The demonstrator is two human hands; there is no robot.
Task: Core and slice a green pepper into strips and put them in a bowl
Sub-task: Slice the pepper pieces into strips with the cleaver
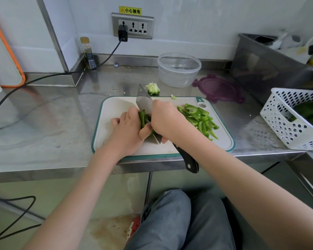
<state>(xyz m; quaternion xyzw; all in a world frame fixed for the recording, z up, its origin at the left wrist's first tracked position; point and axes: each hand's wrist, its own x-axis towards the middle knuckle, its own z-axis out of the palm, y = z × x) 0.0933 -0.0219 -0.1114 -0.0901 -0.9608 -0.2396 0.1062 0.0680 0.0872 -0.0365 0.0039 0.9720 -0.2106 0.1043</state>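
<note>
A white cutting board (116, 109) with a teal rim lies at the counter's front edge. My left hand (128, 130) holds a bunch of green pepper strips (143, 117) on it, fingers curled over them and thumb beneath. My right hand (166, 121) grips the knife (144, 101) where blade meets the black handle; the blade stands on edge against those strips, its tip pointing away from me. A pile of cut strips (199, 118) lies on the board's right half. The pepper core (152, 88) sits just beyond the board. A clear plastic bowl (179, 69) stands behind it with nothing in it.
A purple lid (217, 87) lies right of the bowl. A white perforated basket (287, 123) holding greens sits at the right, a steel tub (260, 69) behind it. A small bottle (89, 55) and a black cable (43, 78) are at the back left.
</note>
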